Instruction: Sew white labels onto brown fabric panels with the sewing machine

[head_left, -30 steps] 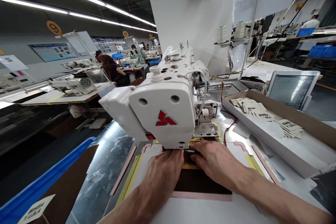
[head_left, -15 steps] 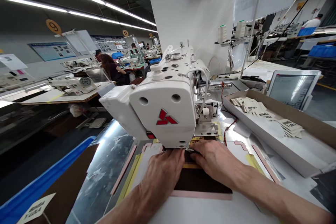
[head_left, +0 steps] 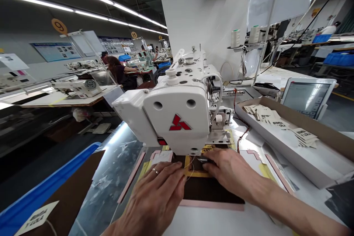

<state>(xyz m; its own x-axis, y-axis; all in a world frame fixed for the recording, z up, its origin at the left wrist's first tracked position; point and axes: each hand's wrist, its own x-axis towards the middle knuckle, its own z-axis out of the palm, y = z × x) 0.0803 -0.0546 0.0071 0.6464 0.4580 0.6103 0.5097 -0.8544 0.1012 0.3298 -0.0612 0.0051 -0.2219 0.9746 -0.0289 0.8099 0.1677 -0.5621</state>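
My left hand [head_left: 159, 188], a ring on one finger, lies with its fingers stretched out at the left edge of a dark brown panel [head_left: 210, 190]. My right hand [head_left: 229, 166] is closed around a small pointed metal tool [head_left: 204, 160], perhaps thread snips; most of it is hidden in the fingers. Yellow strips [head_left: 200, 174] form a frame on the panel. Loose pale thread [head_left: 191, 166] curls over the yellow strip between my hands. Directly above is the white sewing machine head [head_left: 177, 118] with a red emblem; its needle area is hidden.
A cardboard box [head_left: 329, 167] of printed labels [head_left: 304, 135] stands right, with a tablet-like screen [head_left: 308, 97] behind. Thread cones [head_left: 235, 38] stand at the back. A blue bin [head_left: 55, 188] with a brown, tagged piece [head_left: 83, 188] is left. Another person [head_left: 118, 72] sits further off.
My left hand has drawn back and left from beneath the machine head, uncovering the yellow strip and loose thread. My right hand has stayed nearly in place, its tool now showing more clearly.
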